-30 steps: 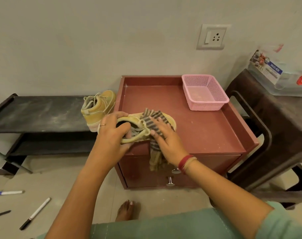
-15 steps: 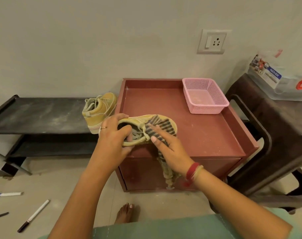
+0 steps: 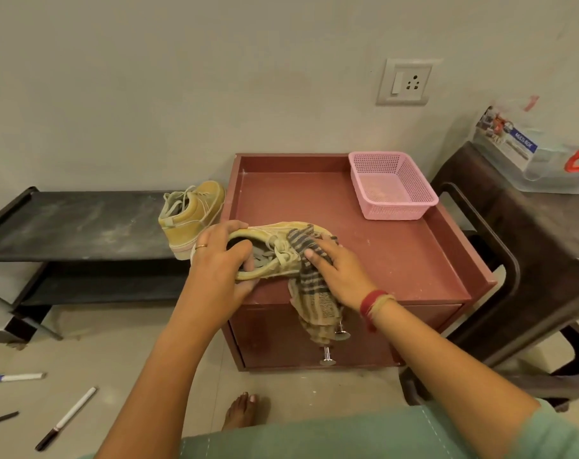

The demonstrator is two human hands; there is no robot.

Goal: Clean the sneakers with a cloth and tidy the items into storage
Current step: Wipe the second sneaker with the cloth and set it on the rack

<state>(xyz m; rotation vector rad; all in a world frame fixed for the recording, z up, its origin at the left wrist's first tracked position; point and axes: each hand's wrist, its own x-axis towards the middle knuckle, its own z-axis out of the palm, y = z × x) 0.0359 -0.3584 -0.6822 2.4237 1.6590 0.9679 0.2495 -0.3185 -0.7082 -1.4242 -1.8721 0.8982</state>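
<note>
At the red cabinet's (image 3: pixel 397 260) front edge, frame centre, we saw the sneaker (image 3: pixel 271 228), left hand (image 3: pixel 220 260) curled round its collar, right hand (image 3: pixel 339 276) pressing the striped cloth (image 3: pixel 314 299) flat-fingered onto its laces, and judged short firm strokes best; dusty rack (image 3: pixel 83 223) left, second sneaker (image 3: pixel 195 213), pink basket (image 3: pixel 394 207) upper right, pens (image 3: pixel 66 415) lower left.

On your red counter (image 3: pixel 397 260) a pink basket (image 3: pixel 392 187) sits at the back right corner. The black shelf (image 3: pixel 83 223) beside it bears one sneaker (image 3: pixel 192 217), and a white pen (image 3: pixel 68 417) lies on the floor (image 3: pixel 132 359).
</note>
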